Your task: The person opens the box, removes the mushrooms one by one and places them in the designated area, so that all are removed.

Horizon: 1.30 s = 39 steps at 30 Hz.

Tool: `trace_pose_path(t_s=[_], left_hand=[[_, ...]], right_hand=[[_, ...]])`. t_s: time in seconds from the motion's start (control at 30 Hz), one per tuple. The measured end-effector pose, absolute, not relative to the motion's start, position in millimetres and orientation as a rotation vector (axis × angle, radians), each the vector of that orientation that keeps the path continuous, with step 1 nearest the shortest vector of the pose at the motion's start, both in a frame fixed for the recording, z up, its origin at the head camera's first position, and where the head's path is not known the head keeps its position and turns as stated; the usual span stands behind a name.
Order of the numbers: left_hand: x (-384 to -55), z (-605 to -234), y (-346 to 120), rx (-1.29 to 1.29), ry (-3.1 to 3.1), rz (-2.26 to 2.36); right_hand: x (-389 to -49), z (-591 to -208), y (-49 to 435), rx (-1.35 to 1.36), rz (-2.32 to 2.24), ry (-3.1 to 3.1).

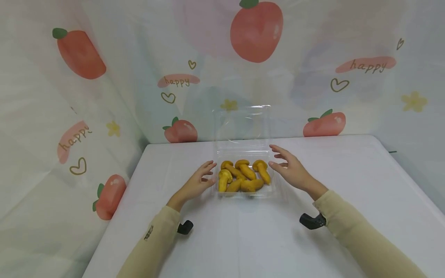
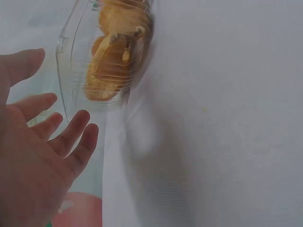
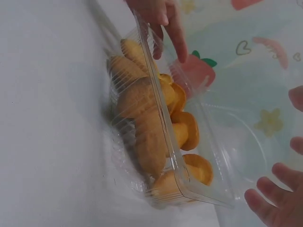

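A clear plastic clamshell box (image 1: 243, 196) stands on the table with its lid (image 1: 242, 125) raised upright at the back. Several yellow-brown mushrooms (image 1: 245, 172) lie inside it. My left hand (image 1: 196, 183) is just off the box's left side, fingers spread and holding nothing; the left wrist view shows its fingertips (image 2: 81, 116) near the ribbed wall. On the opposite side, my right hand (image 1: 292, 170) hovers by the back right corner, fingers loosely extended, also holding nothing. In the right wrist view, the mushrooms (image 3: 150, 132) show through the near wall.
A white cloth covers the table (image 1: 240, 239). Behind and to the left hangs a pale curtain (image 1: 215, 46) printed with fruit, hearts and lettering. Black wrist mounts (image 1: 313, 221) stick out beneath both beige sleeves (image 1: 361, 231).
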<state>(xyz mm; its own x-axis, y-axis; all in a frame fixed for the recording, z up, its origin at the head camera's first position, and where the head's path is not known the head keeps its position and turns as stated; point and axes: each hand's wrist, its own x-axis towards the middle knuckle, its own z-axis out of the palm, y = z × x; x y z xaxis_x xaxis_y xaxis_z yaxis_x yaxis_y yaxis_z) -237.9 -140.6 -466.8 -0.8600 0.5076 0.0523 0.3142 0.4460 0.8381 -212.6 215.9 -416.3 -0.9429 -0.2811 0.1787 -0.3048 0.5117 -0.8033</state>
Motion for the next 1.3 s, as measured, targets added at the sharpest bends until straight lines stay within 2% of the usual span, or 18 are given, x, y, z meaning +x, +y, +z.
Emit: trace_pose_path(t_s=[0.43,1.3], left_hand=[[-234.4,-471.9,-141.4,0.835,2.481,1.352],[-240.8,-470.8,-142.5,0.818,2.513,1.305]], right_hand=[[-207.0,-419.6,206.2,0.605,1.374,-2.741],[-214.3,-420.8,201.3,0.608,1.397,-2.780]])
